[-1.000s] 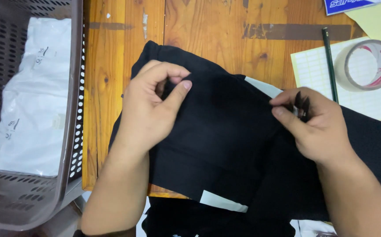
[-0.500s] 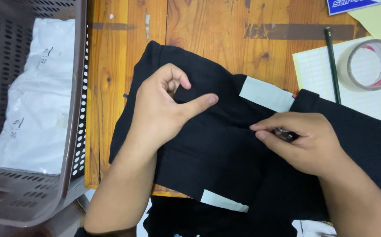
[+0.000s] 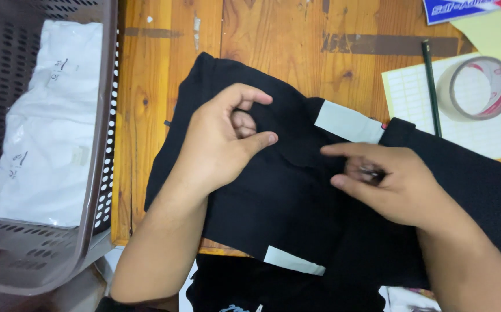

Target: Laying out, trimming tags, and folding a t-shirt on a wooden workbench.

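A black folded garment lies across the wooden table, with a grey patch near its top and another at its lower edge. My left hand rests on the cloth's middle left, thumb and forefinger pinching a fold of the fabric. My right hand lies on the garment to the right, forefinger stretched out to the left, the other fingers curled around a small dark object that I cannot make out.
A brown perforated plastic basket at the left holds white plastic-wrapped packages. At the right lie a roll of clear tape, a pencil, lined paper and a yellow sheet. More dark cloth hangs below the table's front edge.
My right hand has slid left and down across the garment, uncovering the grey patch. My left hand has shifted a little and now pinches the fabric.
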